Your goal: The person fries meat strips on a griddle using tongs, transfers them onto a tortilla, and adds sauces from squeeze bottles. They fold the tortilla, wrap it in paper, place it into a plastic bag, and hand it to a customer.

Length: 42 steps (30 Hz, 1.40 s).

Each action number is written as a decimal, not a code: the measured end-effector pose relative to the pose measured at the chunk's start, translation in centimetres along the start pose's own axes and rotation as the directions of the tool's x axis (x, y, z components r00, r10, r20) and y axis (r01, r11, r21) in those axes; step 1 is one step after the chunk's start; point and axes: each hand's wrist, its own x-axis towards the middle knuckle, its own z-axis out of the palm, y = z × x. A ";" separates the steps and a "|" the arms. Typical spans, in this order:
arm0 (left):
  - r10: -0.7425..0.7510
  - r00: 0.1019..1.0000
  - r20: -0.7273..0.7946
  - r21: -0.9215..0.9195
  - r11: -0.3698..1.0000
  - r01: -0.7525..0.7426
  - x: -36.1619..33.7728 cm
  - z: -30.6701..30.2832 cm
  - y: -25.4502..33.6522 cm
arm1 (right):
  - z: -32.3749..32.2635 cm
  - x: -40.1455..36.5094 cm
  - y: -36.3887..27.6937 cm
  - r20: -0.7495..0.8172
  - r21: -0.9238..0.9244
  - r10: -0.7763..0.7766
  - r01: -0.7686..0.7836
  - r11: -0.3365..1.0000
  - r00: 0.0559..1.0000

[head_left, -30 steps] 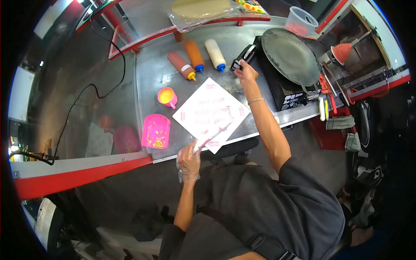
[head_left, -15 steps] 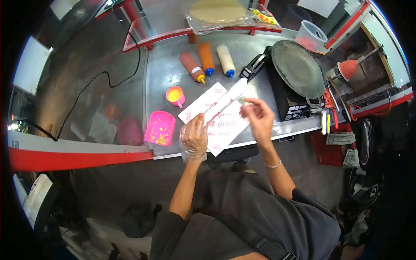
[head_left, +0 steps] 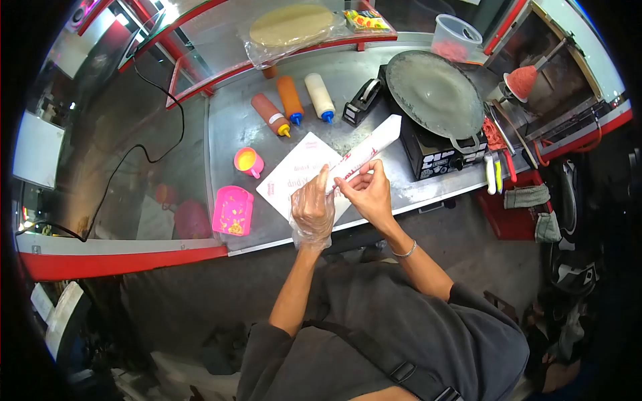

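A white paper roll with red print (head_left: 374,144) lies slantwise over a flat printed paper sheet (head_left: 294,162) on the metal counter. My left hand (head_left: 312,207), in a clear plastic glove, is closed around the lower end of the roll. My right hand (head_left: 370,195) is bare, with a bracelet at the wrist, and its thumb and fingers pinch the roll's side close to my left fingertips. What is inside the roll is hidden. Just beyond the roll's upper end stands a black tape dispenser (head_left: 362,101).
A round griddle pan (head_left: 435,90) sits on a black stove (head_left: 441,157) at the right. Sauce bottles (head_left: 289,99) lie at the back. On the left are a pink cup (head_left: 249,162) and a pink tray (head_left: 233,210). Tongs with coloured handles (head_left: 498,172) hang by the stove.
My right hand has come down from beside the paper, where it pinched a small piece, onto the roll. The sheet's right part no longer lies flat there. The view has shifted.
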 end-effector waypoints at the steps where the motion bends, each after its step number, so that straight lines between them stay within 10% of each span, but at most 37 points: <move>1: -0.002 1.000 -0.002 0.006 1.000 0.002 -0.1 -0.1 0.0 | -0.2 0.1 0.4 -0.006 -0.070 -0.090 0.089 0.994 0.996; 4: -0.057 0.993 0.103 -0.071 0.995 0.065 -1.0 -0.3 0.0 | -1.0 0.7 1.7 0.041 -0.131 -0.188 0.192 0.973 0.981; 6: -0.501 0.810 0.306 -0.450 0.673 0.587 -2.5 0.5 -0.2 | -1.7 2.8 4.3 0.119 -0.131 -0.202 0.217 0.967 0.972; 7: -0.505 0.809 0.302 -0.447 0.674 0.588 -3.9 1.1 -1.0 | -1.9 4.3 6.0 0.189 -0.132 -0.212 0.239 0.962 0.959; 10: -0.619 0.583 0.526 -0.689 0.093 0.719 -6.9 1.4 -2.7 | -1.3 10.7 8.5 0.046 0.178 0.176 -0.181 0.967 0.983; 14: -0.586 0.445 0.677 -0.692 -0.302 0.656 -8.3 -1.3 -2.3 | 1.4 20.4 9.4 -0.211 0.398 0.337 -0.234 0.887 0.917; 22: -0.485 0.473 0.736 -0.674 -0.458 0.579 -8.6 -3.2 -3.7 | 3.9 24.3 8.5 -0.261 0.749 0.601 -0.234 0.620 0.756; 27: -0.450 0.381 0.808 -0.589 -0.601 0.540 -8.5 -3.0 -3.8 | 6.1 21.9 12.0 -0.449 0.523 0.452 -0.184 0.832 0.771; 32: -0.231 0.478 0.848 -0.448 -0.794 0.410 -6.4 -3.7 -4.3 | 4.5 20.8 16.2 -0.474 0.108 0.285 -0.266 0.958 0.833; 36: -0.109 0.610 0.785 -0.377 -0.865 0.330 -3.0 -4.8 -5.0 | 2.2 13.5 13.1 -0.300 0.153 0.121 -0.078 0.985 0.946; 39: -0.191 0.419 0.888 -0.363 -0.851 0.380 -1.0 -3.6 -6.4 | 1.0 8.8 9.6 -0.244 0.184 0.087 -0.042 0.982 0.966; 42: -0.460 0.572 0.679 -0.678 -0.095 0.729 -1.0 0.6 -8.8 | 0.0 6.3 4.9 -0.143 0.106 0.051 -0.036 0.994 0.988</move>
